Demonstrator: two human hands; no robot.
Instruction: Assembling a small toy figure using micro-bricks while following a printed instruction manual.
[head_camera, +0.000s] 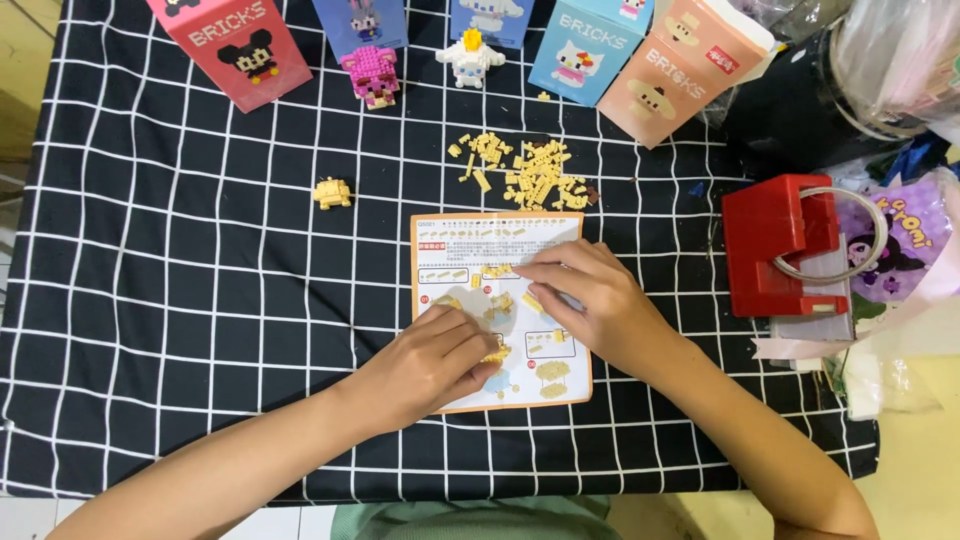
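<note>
An orange-edged instruction sheet (470, 235) lies on the black, white-gridded tablecloth (200, 300). My left hand (432, 358) rests on the sheet's lower left, its fingers closed on a small yellow brick assembly (496, 352). My right hand (585, 300) lies over the sheet's right side, its fingertips pressed on small yellow bricks near the middle of the sheet. A loose pile of yellow bricks (525, 172) lies just beyond the sheet. A small yellow built piece (332, 192) sits apart to the left.
Several coloured brick boxes (240, 45) stand along the far edge, with a pink figure (370, 75) and a white figure (470, 58) in front of them. A red tape dispenser (780, 245) and plastic bags (900, 240) crowd the right side.
</note>
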